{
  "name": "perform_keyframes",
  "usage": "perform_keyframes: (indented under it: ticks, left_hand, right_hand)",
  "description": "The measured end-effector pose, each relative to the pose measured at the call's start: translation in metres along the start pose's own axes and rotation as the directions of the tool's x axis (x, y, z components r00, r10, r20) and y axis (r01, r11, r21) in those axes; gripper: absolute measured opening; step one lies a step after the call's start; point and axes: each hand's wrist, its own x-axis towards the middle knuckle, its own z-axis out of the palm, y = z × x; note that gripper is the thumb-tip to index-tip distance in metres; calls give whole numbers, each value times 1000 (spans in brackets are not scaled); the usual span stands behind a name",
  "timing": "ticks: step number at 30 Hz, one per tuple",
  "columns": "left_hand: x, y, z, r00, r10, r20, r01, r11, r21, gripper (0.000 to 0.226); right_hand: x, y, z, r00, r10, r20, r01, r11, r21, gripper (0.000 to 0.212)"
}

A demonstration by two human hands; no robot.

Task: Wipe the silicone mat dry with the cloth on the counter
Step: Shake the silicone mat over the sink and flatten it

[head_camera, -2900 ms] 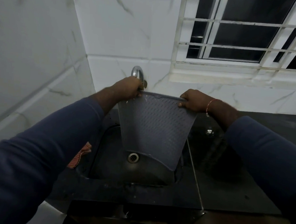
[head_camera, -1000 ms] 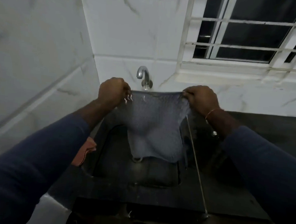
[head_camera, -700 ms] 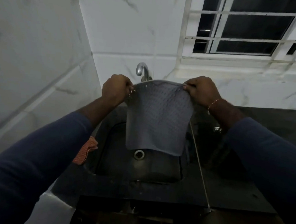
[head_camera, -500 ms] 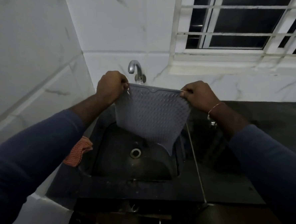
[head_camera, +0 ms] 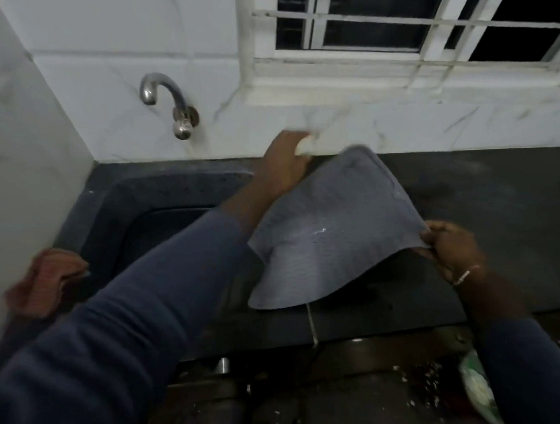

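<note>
Head view: right hand (head_camera: 450,250) is pinching the silicone mat's (head_camera: 329,234) right corner, while the left hand (head_camera: 285,161) is reaching its far edge, grip too blurred to tell. Mat is sagging mid-frame over the dark surface (head_camera: 501,209); orange cloth (head_camera: 46,281) is lying lower left, beside the sink (head_camera: 115,198).

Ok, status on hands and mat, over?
Right hand pinches silicone mat corner; left hand at its far edge, grip blurred. It sags over counter beside sink. Cloth untouched left of sink.
</note>
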Motion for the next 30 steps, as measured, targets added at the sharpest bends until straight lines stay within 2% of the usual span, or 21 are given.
perform_keyframes:
  ticks: [1, 2, 4, 6, 7, 8, 10, 11, 12, 13, 14, 16, 18, 21, 23, 25, 27, 30]
  left_hand:
    - [-27, -31, 20, 985, -171, 34, 172, 985, -5, 39]
    - [-58, -59, 34, 926, -365, 97, 363, 931, 37, 49]
    - [-124, -110, 60, 705, -679, 206, 679, 729, 80, 73]
    - [-172, -124, 75, 502, -810, 304, 864, 485, -133, 76]
    - [-186, -125, 83, 454, -813, 364, 887, 376, -267, 74]
    - [-194, -125, 90, 450, -797, 403, 877, 311, -365, 73]
    - [-199, -120, 97, 460, -799, 387, 854, 279, -439, 77]
    - [-197, -117, 99, 445, -819, 362, 858, 273, -436, 72]
    - [-193, -108, 98, 436, -839, 325, 857, 277, -435, 59]
    - [-188, -101, 95, 455, -851, 263, 853, 332, -401, 42]
    - [-180, -95, 90, 502, -844, 188, 842, 428, -328, 31]
    - [-160, -75, 78, 637, -762, 115, 768, 615, -181, 26]
    - [-132, -52, 66, 748, -660, 74, 664, 737, -126, 28]
    - [-84, -26, 53, 865, -501, -31, 498, 864, -77, 27]
    - [-59, -13, 45, 907, -409, -103, 403, 912, -78, 28]
    - [-50, -8, 43, 913, -380, -146, 364, 923, -124, 29]
    - [-61, -2, 50, 895, -424, -136, 389, 893, -224, 26]
    - [-104, -11, 85, 807, -590, 17, 572, 776, -267, 19]
  right_hand:
    - [8, 22, -10, 999, 32, -15, -33, 996, -88, 25]
    - [13, 41, -16, 999, 35, -27, -39, 981, -188, 24]
    - [24, 73, -25, 999, 33, -24, -39, 943, -331, 20]
    - [32, 88, -31, 997, 74, 0, -68, 915, -397, 15]
    - [35, 90, -32, 995, 97, 24, -79, 909, -408, 14]
    - [39, 91, -33, 990, 132, 54, -100, 913, -397, 15]
    - [41, 89, -33, 975, 197, 99, -151, 924, -352, 12]
    - [41, 87, -32, 967, 225, 120, -173, 926, -336, 9]
    - [41, 85, -31, 959, 249, 133, -198, 930, -310, 5]
    - [41, 82, -31, 956, 260, 138, -211, 932, -294, 5]
    - [44, 80, -29, 959, 247, 138, -196, 932, -303, 8]
    - [49, 67, -28, 980, 142, 141, -82, 927, -366, 14]
    - [55, 43, -26, 984, 23, 176, 45, 927, -373, 14]
    - [60, -7, -26, 975, -131, 180, 184, 930, -318, 9]
    - [61, -37, -35, 964, -222, 145, 255, 928, -271, 10]
    - [61, -53, -53, 957, -272, 96, 287, 929, -235, 11]
    - [64, -46, -74, 957, -287, 53, 291, 928, -232, 11]
    - [73, 4, -92, 975, -223, -23, 208, 936, -285, 18]
